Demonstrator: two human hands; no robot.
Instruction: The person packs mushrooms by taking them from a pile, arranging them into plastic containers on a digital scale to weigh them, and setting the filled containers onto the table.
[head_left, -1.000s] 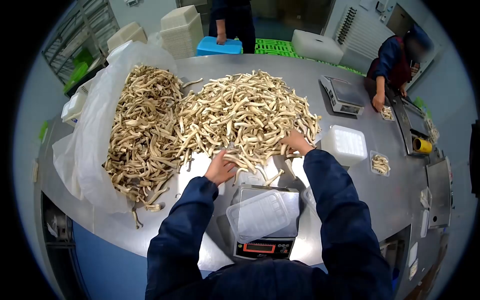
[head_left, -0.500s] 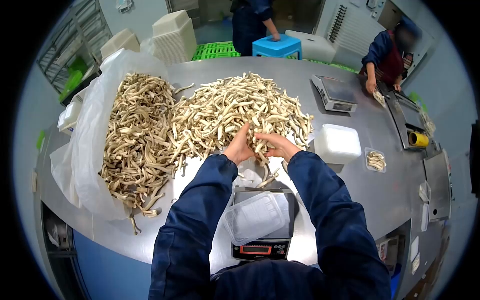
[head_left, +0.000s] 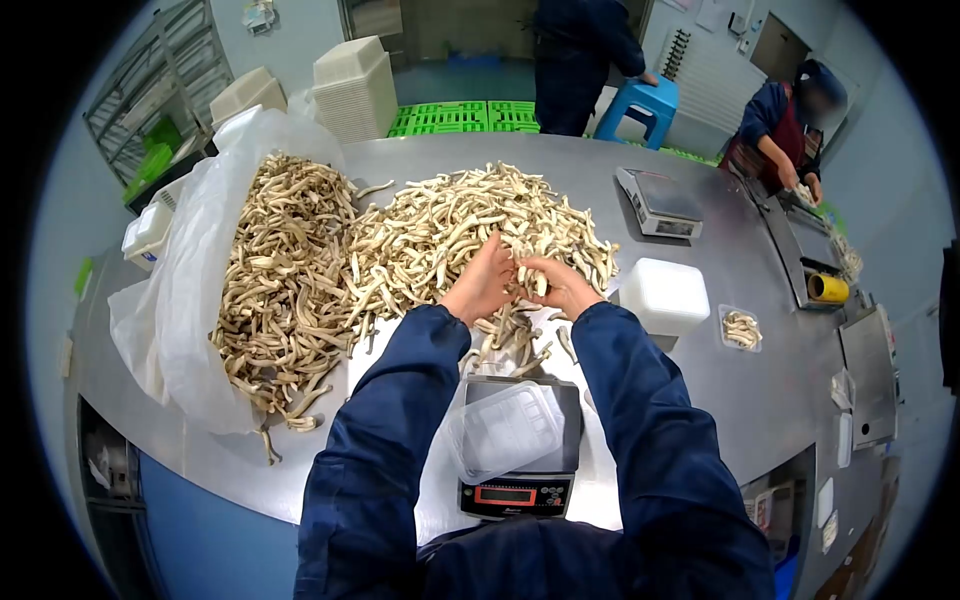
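Observation:
My left hand [head_left: 484, 282] and my right hand [head_left: 562, 286] curl toward each other at the near edge of a heap of pale mushrooms [head_left: 450, 225]. Between them sits a small bunch of mushrooms [head_left: 527, 278], partly hidden by the fingers. Below the hands, more loose mushrooms [head_left: 508, 335] lie on the steel table, some on or beside a clear plastic piece. Closer to me, a clear plastic tray [head_left: 508, 432] rests tilted on a digital scale [head_left: 517, 497] with a red-framed display.
Browner mushrooms [head_left: 280, 290] spill from a plastic bag [head_left: 180, 300] at left. White boxes [head_left: 665, 295], a filled tray [head_left: 741, 328] and a second scale [head_left: 660, 203] stand at right. Behind the steel table [head_left: 640, 390], one person [head_left: 585, 60] holds a blue stool [head_left: 640, 105]; another [head_left: 790, 130] works at right.
Both hands have closed in around the bunch of mushrooms and more loose mushrooms show below them. The person at the back has moved right with the blue stool. The view has shifted slightly.

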